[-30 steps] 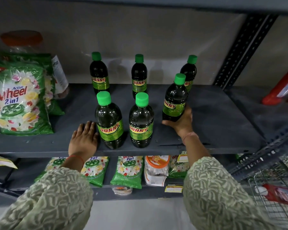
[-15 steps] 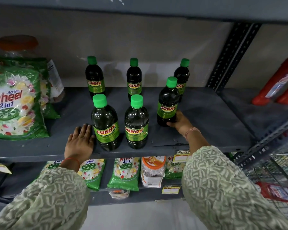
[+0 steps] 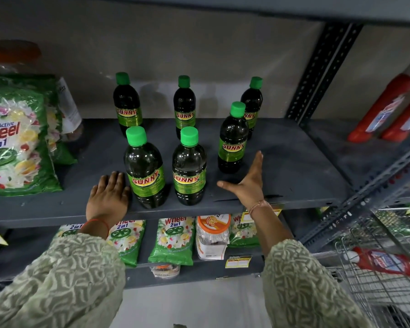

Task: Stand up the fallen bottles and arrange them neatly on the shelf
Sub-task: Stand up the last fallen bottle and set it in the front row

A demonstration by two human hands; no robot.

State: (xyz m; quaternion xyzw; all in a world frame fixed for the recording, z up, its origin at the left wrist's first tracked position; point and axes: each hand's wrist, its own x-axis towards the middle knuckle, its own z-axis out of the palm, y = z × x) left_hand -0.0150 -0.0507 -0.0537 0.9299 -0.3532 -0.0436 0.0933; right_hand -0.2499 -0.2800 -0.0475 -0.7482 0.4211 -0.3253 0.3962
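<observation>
Several dark bottles with green caps and "SUNNY" labels stand upright on the grey shelf (image 3: pixel 294 166). Three stand at the back: left (image 3: pixel 127 104), middle (image 3: pixel 184 106), right (image 3: pixel 252 104). Two stand side by side at the front (image 3: pixel 145 169) (image 3: pixel 189 168), and one (image 3: pixel 232 140) stands right of them, a bit farther back. My left hand (image 3: pixel 108 197) lies flat on the shelf edge, touching the front left bottle's base. My right hand (image 3: pixel 247 181) is open with fingers spread, just right of and below the front right bottle, apart from it.
Green "Wheel" detergent bags (image 3: pixel 14 143) and a jar stand at the shelf's left. Red bottles (image 3: pixel 393 110) lie on the neighbouring shelf to the right. A wire cart (image 3: pixel 384 268) is at the lower right. The lower shelf holds more detergent bags (image 3: pixel 175 240) and a jar (image 3: pixel 212 235).
My right hand let go of the front right bottle and drew back with fingers spread. The bottle stays upright. My left hand stays flat on the shelf.
</observation>
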